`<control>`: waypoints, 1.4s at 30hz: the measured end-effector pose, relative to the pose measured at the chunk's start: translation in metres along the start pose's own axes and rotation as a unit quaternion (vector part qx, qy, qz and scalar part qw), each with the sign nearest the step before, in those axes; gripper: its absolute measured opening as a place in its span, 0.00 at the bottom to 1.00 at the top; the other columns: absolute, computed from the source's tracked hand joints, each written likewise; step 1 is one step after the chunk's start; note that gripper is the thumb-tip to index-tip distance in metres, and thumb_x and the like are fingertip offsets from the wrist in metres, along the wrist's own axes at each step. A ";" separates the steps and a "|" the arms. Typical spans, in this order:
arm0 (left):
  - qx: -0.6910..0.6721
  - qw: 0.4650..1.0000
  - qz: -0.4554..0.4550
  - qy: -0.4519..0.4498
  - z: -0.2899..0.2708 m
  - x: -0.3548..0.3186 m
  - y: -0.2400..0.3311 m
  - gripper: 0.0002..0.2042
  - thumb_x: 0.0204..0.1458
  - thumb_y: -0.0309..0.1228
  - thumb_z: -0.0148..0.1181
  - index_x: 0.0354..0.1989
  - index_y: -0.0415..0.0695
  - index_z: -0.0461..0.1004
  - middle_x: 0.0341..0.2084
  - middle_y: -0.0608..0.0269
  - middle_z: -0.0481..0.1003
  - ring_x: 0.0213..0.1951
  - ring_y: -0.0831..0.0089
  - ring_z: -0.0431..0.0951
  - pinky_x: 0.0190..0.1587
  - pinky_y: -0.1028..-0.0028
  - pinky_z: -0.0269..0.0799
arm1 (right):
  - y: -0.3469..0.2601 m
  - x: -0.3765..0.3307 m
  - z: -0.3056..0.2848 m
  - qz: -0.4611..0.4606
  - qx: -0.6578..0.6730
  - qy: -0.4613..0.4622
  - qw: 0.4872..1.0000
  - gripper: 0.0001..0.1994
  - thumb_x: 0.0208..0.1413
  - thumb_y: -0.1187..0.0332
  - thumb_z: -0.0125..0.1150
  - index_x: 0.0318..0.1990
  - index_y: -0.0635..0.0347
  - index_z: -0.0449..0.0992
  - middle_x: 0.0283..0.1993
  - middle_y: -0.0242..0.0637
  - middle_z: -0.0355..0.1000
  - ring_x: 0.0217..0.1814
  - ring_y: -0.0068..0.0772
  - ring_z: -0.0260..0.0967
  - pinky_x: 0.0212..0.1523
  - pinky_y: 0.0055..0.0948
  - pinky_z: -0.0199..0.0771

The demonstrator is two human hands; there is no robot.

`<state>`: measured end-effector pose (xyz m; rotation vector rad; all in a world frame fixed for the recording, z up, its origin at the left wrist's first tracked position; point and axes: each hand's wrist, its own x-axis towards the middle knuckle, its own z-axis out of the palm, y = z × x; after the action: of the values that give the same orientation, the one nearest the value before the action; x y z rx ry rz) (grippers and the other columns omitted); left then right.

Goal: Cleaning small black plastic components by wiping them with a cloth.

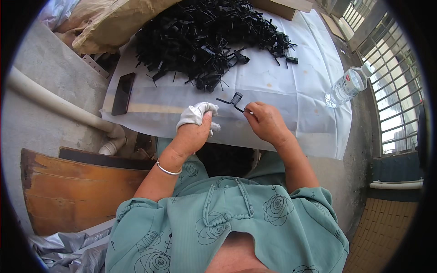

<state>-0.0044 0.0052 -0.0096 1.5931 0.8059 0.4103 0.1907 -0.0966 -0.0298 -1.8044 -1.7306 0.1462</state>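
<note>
Head view: the person sits at a table (pixel 291 100) covered in a white sheet. At about 12 o'clock on it lies a big heap of small black plastic parts (pixel 205 38), many with thin pins sticking out. At 6 o'clock of the heap, close to the near edge, a single black plastic piece (pixel 235 99) is held just above the sheet.

The right hand (pixel 266 122) has its grip closed together on the thin pin end of that piece, thumb and forefinger pinching it at the piece's 4 o'clock side. The left hand (pixel 195 132) sits at 9 o'clock of the piece, just beside it but apart from it; its grip is clamped on a bunched white cloth (pixel 196 113), which covers the fingers, so how they lie under it cannot be told.

At 9 o'clock on the table a dark phone (pixel 123 93) lies flat. At 3 o'clock a clear water bottle (pixel 347 85) lies near the table's edge. A brown paper sack (pixel 114 22) sits at 11 o'clock beyond the heap.

By the look of it, one piece from the heap is being worked on by hand, one at a time. The next move likely calls for steadying the piece with the cloth-wrapped hand while the pinching fingers work the pin.
</note>
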 end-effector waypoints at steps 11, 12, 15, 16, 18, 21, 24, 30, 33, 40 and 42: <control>-0.413 0.908 0.025 -0.069 0.007 0.002 0.008 0.10 0.55 0.25 0.50 0.45 0.40 0.65 0.28 0.66 0.72 0.26 0.81 0.70 0.24 0.83 0.66 | -0.052 0.008 -0.005 -0.064 0.155 -0.001 0.986 0.07 0.46 0.72 0.60 0.30 0.63 0.68 0.24 0.40 0.66 0.23 0.38 0.64 0.24 0.32 0.64; -0.299 0.951 0.080 -0.010 0.012 -0.001 0.011 0.11 0.55 0.24 0.49 0.46 0.39 0.64 0.28 0.67 0.71 0.26 0.82 0.69 0.24 0.84 0.65 | -0.060 0.010 -0.007 -0.040 0.169 0.027 0.984 0.08 0.45 0.73 0.62 0.31 0.64 0.69 0.21 0.38 0.64 0.20 0.31 0.62 0.22 0.28 0.63; -0.175 0.976 0.132 0.013 0.013 -0.006 0.012 0.12 0.54 0.23 0.49 0.48 0.38 0.64 0.29 0.67 0.70 0.24 0.84 0.68 0.24 0.84 0.65 | -0.066 0.014 0.006 -0.049 0.196 0.125 0.971 0.08 0.47 0.70 0.63 0.26 0.64 0.69 0.19 0.32 0.62 0.17 0.20 0.55 0.20 0.22 0.58; -0.172 0.976 0.132 -0.016 0.013 -0.008 0.011 0.14 0.54 0.23 0.50 0.49 0.37 0.63 0.29 0.67 0.69 0.24 0.84 0.67 0.25 0.84 0.65 | -0.065 0.016 0.006 -0.048 0.195 0.124 0.972 0.08 0.47 0.70 0.63 0.26 0.64 0.69 0.19 0.32 0.62 0.17 0.20 0.55 0.20 0.22 0.58; -0.170 0.975 0.140 -0.026 0.014 -0.009 0.012 0.14 0.53 0.22 0.51 0.48 0.36 0.63 0.30 0.66 0.70 0.23 0.84 0.67 0.25 0.84 0.66 | -0.061 0.024 0.005 0.108 0.324 0.086 0.936 0.11 0.49 0.68 0.62 0.23 0.64 0.69 0.17 0.27 0.61 0.18 0.15 0.50 0.19 0.19 0.55; -0.139 0.984 0.111 -0.024 0.011 -0.015 0.016 0.14 0.52 0.22 0.52 0.48 0.37 0.64 0.30 0.67 0.70 0.24 0.86 0.67 0.25 0.85 0.66 | -0.060 0.027 -0.003 0.145 0.354 0.006 0.924 0.13 0.51 0.66 0.60 0.22 0.65 0.69 0.17 0.26 0.60 0.21 0.13 0.50 0.20 0.19 0.54; -0.123 0.989 0.083 -0.001 0.011 -0.014 0.017 0.14 0.50 0.22 0.52 0.47 0.36 0.65 0.30 0.65 0.71 0.27 0.84 0.69 0.28 0.82 0.67 | -0.057 0.022 -0.002 0.089 0.335 -0.021 0.938 0.13 0.55 0.65 0.54 0.23 0.65 0.68 0.17 0.29 0.60 0.22 0.17 0.52 0.22 0.22 0.56; 0.105 0.957 0.248 0.108 0.017 -0.011 0.004 0.14 0.48 0.20 0.53 0.45 0.34 0.67 0.33 0.60 0.72 0.32 0.79 0.70 0.36 0.80 0.69 | -0.060 0.017 0.015 0.070 0.282 -0.019 0.957 0.13 0.59 0.66 0.47 0.25 0.66 0.68 0.18 0.33 0.59 0.22 0.22 0.53 0.24 0.26 0.59; 0.108 0.941 0.296 0.122 0.018 -0.009 0.001 0.14 0.49 0.21 0.53 0.46 0.35 0.67 0.33 0.61 0.72 0.32 0.78 0.70 0.37 0.79 0.68 | -0.062 0.017 0.019 0.099 0.329 -0.017 0.939 0.13 0.59 0.67 0.47 0.26 0.66 0.68 0.18 0.32 0.59 0.22 0.21 0.53 0.24 0.25 0.59; -0.226 0.967 0.117 0.012 0.001 -0.008 0.013 0.15 0.54 0.22 0.49 0.51 0.42 0.59 0.29 0.66 0.69 0.25 0.83 0.65 0.26 0.84 0.63 | -0.057 0.020 -0.007 0.109 0.250 -0.091 0.958 0.09 0.55 0.66 0.53 0.34 0.65 0.72 0.21 0.31 0.60 0.23 0.21 0.54 0.25 0.23 0.60; -0.265 0.958 0.111 0.017 0.002 -0.007 0.014 0.14 0.56 0.24 0.46 0.51 0.43 0.59 0.29 0.67 0.69 0.21 0.86 0.61 0.21 0.86 0.57 | -0.050 0.018 -0.004 0.092 0.219 -0.121 0.964 0.08 0.52 0.68 0.56 0.36 0.64 0.74 0.21 0.32 0.63 0.23 0.21 0.56 0.26 0.22 0.61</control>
<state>-0.0043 -0.0016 0.0046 1.1730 0.4833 0.7496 0.1524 -0.0846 0.0046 -1.6570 -1.5292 0.7930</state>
